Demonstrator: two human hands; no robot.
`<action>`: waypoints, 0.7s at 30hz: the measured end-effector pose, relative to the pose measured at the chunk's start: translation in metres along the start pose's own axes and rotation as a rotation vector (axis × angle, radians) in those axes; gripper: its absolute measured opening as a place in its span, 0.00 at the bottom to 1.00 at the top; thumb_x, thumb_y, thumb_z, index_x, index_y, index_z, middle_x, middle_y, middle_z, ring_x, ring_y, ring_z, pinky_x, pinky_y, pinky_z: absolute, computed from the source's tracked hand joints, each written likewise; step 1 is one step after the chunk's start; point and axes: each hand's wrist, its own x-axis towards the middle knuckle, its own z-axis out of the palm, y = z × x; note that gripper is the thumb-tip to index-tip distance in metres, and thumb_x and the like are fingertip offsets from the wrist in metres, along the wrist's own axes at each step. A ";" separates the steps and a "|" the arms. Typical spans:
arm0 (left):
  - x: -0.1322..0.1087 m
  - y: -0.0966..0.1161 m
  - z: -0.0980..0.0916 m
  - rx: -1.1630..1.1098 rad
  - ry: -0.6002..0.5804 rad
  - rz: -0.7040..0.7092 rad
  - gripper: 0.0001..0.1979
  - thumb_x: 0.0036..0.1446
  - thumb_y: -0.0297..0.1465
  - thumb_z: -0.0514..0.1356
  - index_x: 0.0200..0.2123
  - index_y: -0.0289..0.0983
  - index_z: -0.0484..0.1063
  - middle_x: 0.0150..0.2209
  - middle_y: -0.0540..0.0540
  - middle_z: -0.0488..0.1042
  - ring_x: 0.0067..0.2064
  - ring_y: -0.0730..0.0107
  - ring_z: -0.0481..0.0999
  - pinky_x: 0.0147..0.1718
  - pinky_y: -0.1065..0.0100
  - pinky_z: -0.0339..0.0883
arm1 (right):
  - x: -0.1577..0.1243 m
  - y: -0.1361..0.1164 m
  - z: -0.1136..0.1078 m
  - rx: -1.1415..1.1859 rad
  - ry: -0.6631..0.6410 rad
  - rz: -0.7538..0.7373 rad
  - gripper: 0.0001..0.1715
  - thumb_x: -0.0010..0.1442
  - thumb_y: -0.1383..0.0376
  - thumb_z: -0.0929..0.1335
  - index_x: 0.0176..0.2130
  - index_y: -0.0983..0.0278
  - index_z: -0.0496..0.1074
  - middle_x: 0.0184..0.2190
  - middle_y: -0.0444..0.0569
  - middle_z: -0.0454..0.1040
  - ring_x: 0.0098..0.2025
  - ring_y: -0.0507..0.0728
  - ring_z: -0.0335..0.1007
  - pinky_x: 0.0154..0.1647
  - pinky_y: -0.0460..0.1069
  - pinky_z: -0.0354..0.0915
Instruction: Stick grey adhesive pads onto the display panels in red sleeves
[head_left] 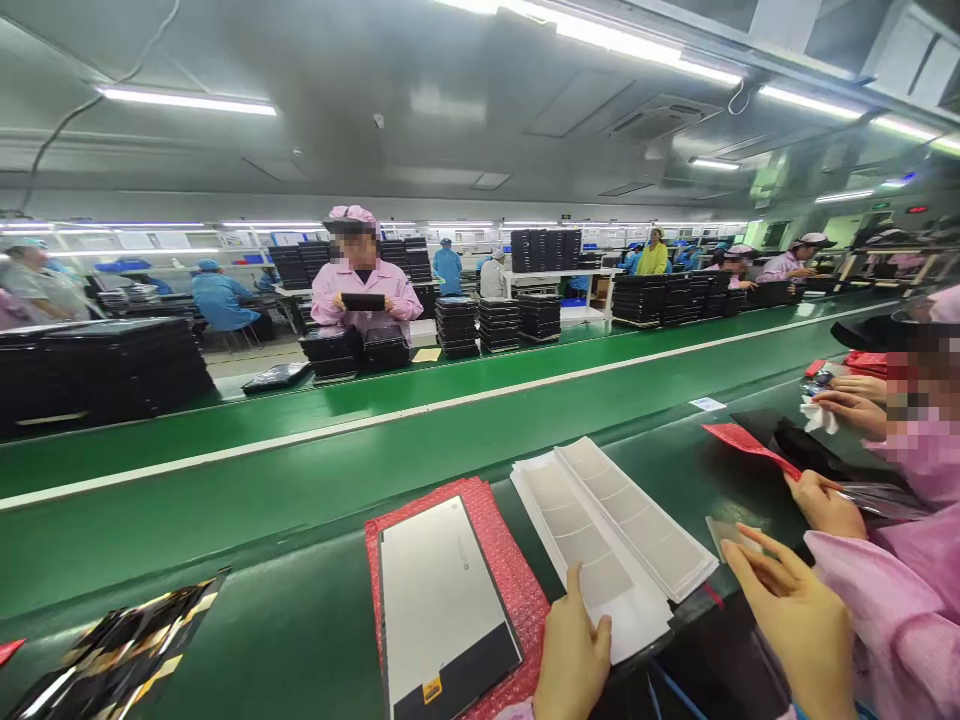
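Observation:
My left hand is at the near edge of the sheets of grey labels, index finger stretched out over them and thumb apart, with nothing visible in it. My right hand, right of the sheets, holds a small translucent piece at its fingertips. Left of my left hand, a flat display panel with a pale back, a black lower strip and a small orange tab lies on red bubble wrap.
Flat dark strips lie at the lower left. Beyond the work surface runs a green conveyor belt with a white line. At right, a co-worker's hand holds a red sheet. Across the belt, a person in pink stands behind black stacks.

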 end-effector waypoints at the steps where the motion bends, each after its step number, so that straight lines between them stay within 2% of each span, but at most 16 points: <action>1: -0.005 0.006 -0.005 0.006 0.019 0.016 0.20 0.53 0.31 0.53 0.50 0.34 0.63 0.23 0.50 0.65 0.28 0.67 0.66 0.31 0.69 0.58 | -0.010 -0.009 0.000 -0.001 -0.004 -0.043 0.29 0.48 0.46 0.64 0.41 0.62 0.71 0.30 0.49 0.77 0.32 0.59 0.74 0.25 0.47 0.65; 3: -0.017 0.019 -0.017 -0.028 0.061 0.046 0.13 0.54 0.37 0.54 0.39 0.36 0.69 0.24 0.48 0.67 0.28 0.67 0.66 0.29 0.70 0.58 | -0.036 -0.031 0.004 0.004 -0.021 -0.162 0.25 0.50 0.47 0.63 0.39 0.61 0.71 0.35 0.49 0.76 0.32 0.59 0.73 0.30 0.48 0.67; 5: -0.028 0.028 -0.030 -0.115 0.134 0.055 0.13 0.52 0.41 0.56 0.33 0.37 0.69 0.23 0.48 0.67 0.26 0.69 0.66 0.26 0.71 0.59 | -0.069 -0.054 0.012 0.043 -0.056 -0.322 0.18 0.53 0.51 0.64 0.37 0.59 0.72 0.37 0.48 0.75 0.33 0.58 0.73 0.37 0.50 0.67; 7: -0.038 0.028 -0.042 -0.219 0.240 0.052 0.15 0.49 0.43 0.58 0.30 0.36 0.68 0.23 0.48 0.69 0.25 0.70 0.67 0.25 0.71 0.61 | -0.103 -0.075 0.024 0.187 -0.114 -0.493 0.10 0.53 0.59 0.66 0.37 0.57 0.71 0.34 0.46 0.76 0.32 0.58 0.73 0.37 0.52 0.68; 8: -0.042 0.024 -0.047 -0.263 0.290 0.049 0.16 0.49 0.44 0.58 0.28 0.36 0.68 0.23 0.47 0.69 0.24 0.70 0.67 0.24 0.72 0.62 | -0.119 -0.084 0.031 0.270 -0.140 -0.558 0.11 0.52 0.62 0.67 0.39 0.56 0.71 0.33 0.45 0.76 0.33 0.58 0.73 0.36 0.52 0.68; 11: -0.053 0.003 -0.064 -0.316 0.381 0.036 0.18 0.50 0.46 0.55 0.25 0.36 0.67 0.22 0.47 0.70 0.22 0.71 0.68 0.23 0.72 0.64 | -0.156 -0.102 0.052 0.443 -0.160 -0.693 0.22 0.51 0.69 0.68 0.45 0.52 0.68 0.31 0.42 0.76 0.33 0.57 0.73 0.31 0.52 0.68; 14: -0.064 -0.022 -0.084 -0.251 0.438 0.010 0.20 0.51 0.47 0.54 0.23 0.36 0.67 0.20 0.48 0.70 0.22 0.70 0.69 0.23 0.73 0.64 | -0.169 -0.110 0.065 0.475 -0.227 -0.788 0.27 0.49 0.70 0.69 0.48 0.51 0.66 0.31 0.42 0.76 0.34 0.58 0.72 0.33 0.52 0.68; 17: -0.074 -0.040 -0.103 -0.131 0.496 -0.008 0.19 0.51 0.46 0.54 0.23 0.36 0.68 0.20 0.49 0.69 0.23 0.70 0.68 0.24 0.73 0.63 | -0.168 -0.112 0.070 0.460 -0.397 -0.824 0.27 0.46 0.62 0.72 0.47 0.57 0.67 0.36 0.47 0.74 0.39 0.60 0.70 0.37 0.53 0.69; 19: -0.080 -0.047 -0.113 -0.063 0.517 -0.003 0.18 0.52 0.45 0.54 0.22 0.36 0.69 0.19 0.49 0.69 0.22 0.71 0.67 0.23 0.74 0.62 | -0.166 -0.111 0.073 0.471 -0.462 -0.776 0.27 0.47 0.60 0.71 0.47 0.60 0.67 0.38 0.50 0.72 0.41 0.60 0.69 0.39 0.52 0.69; 21: -0.084 -0.050 -0.120 -0.008 0.529 0.025 0.19 0.52 0.45 0.53 0.21 0.36 0.68 0.18 0.50 0.67 0.21 0.72 0.66 0.22 0.74 0.60 | -0.165 -0.111 0.078 0.483 -0.436 -0.675 0.22 0.49 0.62 0.70 0.45 0.60 0.67 0.38 0.50 0.71 0.41 0.58 0.69 0.40 0.51 0.68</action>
